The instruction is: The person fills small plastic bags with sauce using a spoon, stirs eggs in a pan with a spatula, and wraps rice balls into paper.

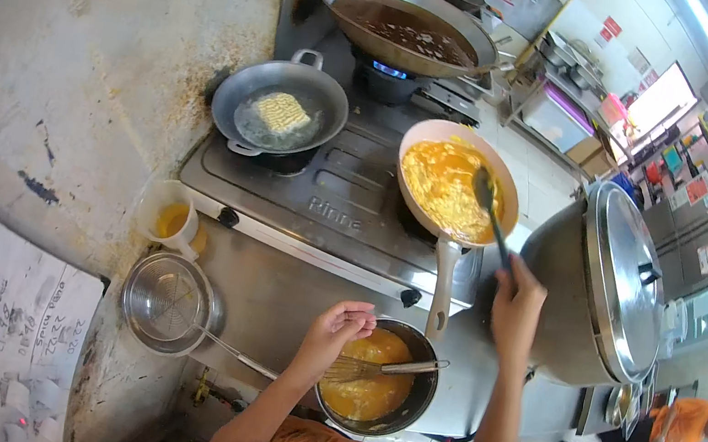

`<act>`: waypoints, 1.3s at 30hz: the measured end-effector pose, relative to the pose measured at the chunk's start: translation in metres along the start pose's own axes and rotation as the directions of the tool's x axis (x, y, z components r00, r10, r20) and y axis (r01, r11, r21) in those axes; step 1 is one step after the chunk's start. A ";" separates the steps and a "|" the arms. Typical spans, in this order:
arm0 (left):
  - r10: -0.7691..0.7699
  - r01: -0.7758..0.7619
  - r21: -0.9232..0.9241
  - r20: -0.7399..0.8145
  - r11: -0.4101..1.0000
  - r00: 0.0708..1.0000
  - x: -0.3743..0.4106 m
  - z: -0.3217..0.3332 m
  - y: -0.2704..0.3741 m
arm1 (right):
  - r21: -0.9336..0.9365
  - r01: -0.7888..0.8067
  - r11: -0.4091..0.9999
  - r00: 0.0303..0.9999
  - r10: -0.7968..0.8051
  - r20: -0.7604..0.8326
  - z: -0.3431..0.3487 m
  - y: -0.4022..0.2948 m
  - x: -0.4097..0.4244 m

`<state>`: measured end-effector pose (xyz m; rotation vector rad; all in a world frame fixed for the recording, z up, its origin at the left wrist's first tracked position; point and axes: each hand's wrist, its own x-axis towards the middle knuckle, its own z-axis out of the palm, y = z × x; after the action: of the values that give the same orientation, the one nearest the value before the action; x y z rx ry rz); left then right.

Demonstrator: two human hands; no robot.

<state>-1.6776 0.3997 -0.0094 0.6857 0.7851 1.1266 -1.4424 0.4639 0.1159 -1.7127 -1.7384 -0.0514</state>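
My right hand (516, 309) grips the handle of a dark spatula (487, 197); its blade rests in partly set egg (447, 184) in a light pink frying pan (447, 257). The pan sits on the right burner of a gas stove (343, 198), its handle toward me. My left hand (343, 330) holds nothing, its fingers bent, over the left rim of a dark pot (426, 399). Yellow-orange beaten egg (368, 393) fills part of that pot, with a wire whisk (403, 368) leaning across it. On the left burner, a noodle block (281, 112) lies in liquid in a wok (235, 91).
A large wok of dark liquid (406, 24) stands over a blue flame behind. A tall lidded steel pot (556, 281) stands right. At left are a plastic jug (167, 216) and a wire strainer (167, 302) on a bowl. A person in orange (683, 426) is far right.
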 end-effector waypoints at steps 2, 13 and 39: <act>0.015 -0.015 -0.023 0.003 1.000 1.000 0.002 -0.001 -0.004 | -0.058 -0.052 0.997 0.997 0.055 0.054 0.014 0.000 -0.038; 0.033 -0.033 -0.036 -0.017 0.999 0.999 -0.006 0.001 -0.003 | -0.100 -0.126 0.987 0.992 0.128 0.015 0.032 -0.004 -0.067; 0.042 0.003 0.120 -0.373 0.993 0.927 -0.044 -0.063 0.000 | -0.032 0.581 0.814 0.742 -0.512 0.433 0.074 0.165 -0.082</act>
<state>-1.7399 0.3635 -0.0361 0.5831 1.1813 1.2551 -1.3350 0.4496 -0.0502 -1.3100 -2.5848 -0.1118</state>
